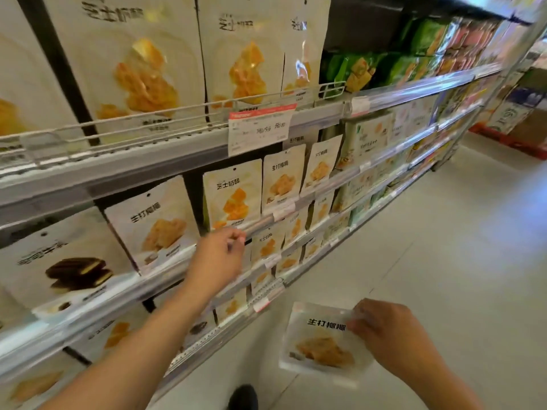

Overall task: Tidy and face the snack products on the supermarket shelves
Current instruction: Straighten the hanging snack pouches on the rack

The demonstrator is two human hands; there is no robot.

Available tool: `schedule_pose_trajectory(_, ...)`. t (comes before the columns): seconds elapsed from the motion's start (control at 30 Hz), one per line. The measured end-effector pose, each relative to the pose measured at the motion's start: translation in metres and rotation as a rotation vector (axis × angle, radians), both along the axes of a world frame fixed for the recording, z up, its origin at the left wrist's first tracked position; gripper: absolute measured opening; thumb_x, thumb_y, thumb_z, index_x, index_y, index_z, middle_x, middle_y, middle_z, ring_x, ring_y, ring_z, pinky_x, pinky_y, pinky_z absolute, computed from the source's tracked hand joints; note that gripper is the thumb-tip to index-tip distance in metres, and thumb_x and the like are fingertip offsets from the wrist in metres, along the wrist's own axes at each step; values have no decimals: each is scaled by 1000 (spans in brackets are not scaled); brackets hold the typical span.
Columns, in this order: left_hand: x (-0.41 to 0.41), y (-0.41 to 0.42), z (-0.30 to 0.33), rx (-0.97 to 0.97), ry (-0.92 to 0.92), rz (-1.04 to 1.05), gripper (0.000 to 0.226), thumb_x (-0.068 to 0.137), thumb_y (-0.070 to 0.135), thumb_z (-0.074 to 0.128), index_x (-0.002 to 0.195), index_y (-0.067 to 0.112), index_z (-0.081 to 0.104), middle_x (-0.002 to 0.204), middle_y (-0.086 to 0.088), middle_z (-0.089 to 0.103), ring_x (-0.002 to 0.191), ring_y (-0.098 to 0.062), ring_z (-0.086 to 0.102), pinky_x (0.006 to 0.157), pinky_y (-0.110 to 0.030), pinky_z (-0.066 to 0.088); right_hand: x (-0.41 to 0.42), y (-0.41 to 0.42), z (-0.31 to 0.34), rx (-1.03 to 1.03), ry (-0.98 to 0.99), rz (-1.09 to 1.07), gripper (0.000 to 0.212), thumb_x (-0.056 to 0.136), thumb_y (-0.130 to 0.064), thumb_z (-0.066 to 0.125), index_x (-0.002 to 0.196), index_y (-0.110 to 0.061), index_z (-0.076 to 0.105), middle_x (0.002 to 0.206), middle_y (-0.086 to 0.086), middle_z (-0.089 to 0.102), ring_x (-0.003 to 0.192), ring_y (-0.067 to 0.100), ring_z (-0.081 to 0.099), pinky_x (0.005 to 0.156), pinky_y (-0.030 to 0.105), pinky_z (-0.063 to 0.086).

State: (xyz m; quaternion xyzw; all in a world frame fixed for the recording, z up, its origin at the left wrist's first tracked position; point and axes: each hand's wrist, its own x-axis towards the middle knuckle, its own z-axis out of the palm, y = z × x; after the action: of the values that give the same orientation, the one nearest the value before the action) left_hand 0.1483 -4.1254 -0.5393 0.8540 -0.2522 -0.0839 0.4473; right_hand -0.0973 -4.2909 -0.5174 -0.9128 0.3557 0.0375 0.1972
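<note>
The right hand's (390,335) fingers (359,322) are pinching a white snack pouch (321,341) by its top right corner, low over the floor (444,261), near right. The left hand's (219,258) curled fingertips (236,236) are touching the shelf rail (260,224) under an orange-snack pouch (232,195); blur is hiding their grip.

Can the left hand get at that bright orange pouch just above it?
Probably yes. The left hand is at the shelf rail right below the orange pouch, nothing lies between them, and its fingers look empty.
</note>
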Motion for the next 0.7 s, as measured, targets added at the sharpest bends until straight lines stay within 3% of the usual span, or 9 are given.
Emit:
schedule_pose_trajectory(0.1,61,-52,8,102,-312,3,37,94,26,56,130,20,53,133,2,48,88,-10,61,76,-23,46,33,-51,9,-26,5,21,17,87,-34,65,71,-35,59,68,-15,60,67,2,57,60,24,49)
schedule_pose_trajectory(0.2,103,-82,17,289,-328,94,61,92,27,57,147,19,33,148,-9,37,110,-27,58,83,-37,49,62,-91,17,-36,-10,58,13,90,-36,62,77,-35,62,69,-16,61,64,1,56,56,20,47)
schedule_pose_trajectory(0.27,120,-91,18,411,-244,118,71,91,32,57,151,18,20,141,-15,45,114,-31,55,82,-39,50,80,-112,19,-14,-39,90,12,90,-35,61,78,-36,63,71,-16,61,65,1,57,56,18,47)
schedule_pose_trajectory(0.33,129,-98,17,486,-160,115,75,92,36,56,152,16,15,141,-16,44,123,-31,48,91,-39,47,101,-134,16,7,-49,146,10,91,-35,61,81,-34,64,74,-16,62,67,1,57,60,19,48)
schedule_pose_trajectory(0.4,135,-103,17,544,-126,156,65,94,38,54,149,17,24,141,-13,47,126,-30,47,95,-39,44,124,-156,11,14,-65,228,11,91,-35,60,80,-33,63,75,-15,62,67,2,57,61,21,48)
schedule_pose_trajectory(0.47,137,-105,18,565,-182,217,36,96,37,51,129,20,49,122,-11,60,108,-29,57,83,-36,49,145,-176,5,25,-68,336,18,91,-34,60,73,-33,58,70,-14,60,63,2,56,55,15,42)
schedule_pose_trajectory(0.53,132,-107,18,536,-233,283,16,96,35,52,93,20,56,93,-8,65,86,-28,60,68,-30,41,161,-192,-1,19,-42,464,18,91,-31,60,74,-31,59,71,-14,60,63,1,57,54,10,38)
schedule_pose_trajectory(0.63,114,-109,20,449,-299,405,20,94,29,58,88,10,63,79,-12,65,78,-34,61,62,-30,41,188,-213,-8,26,-57,636,12,91,-29,62,88,-20,69,80,-6,66,73,11,61,64,23,50)
schedule_pose_trajectory(0.7,98,-109,23,379,-358,441,18,92,24,62,87,8,67,77,-10,65,72,-31,61,61,-33,47,208,-224,-8,113,8,660,11,92,-36,60,91,-27,66,85,-9,65,78,7,59,72,28,51)
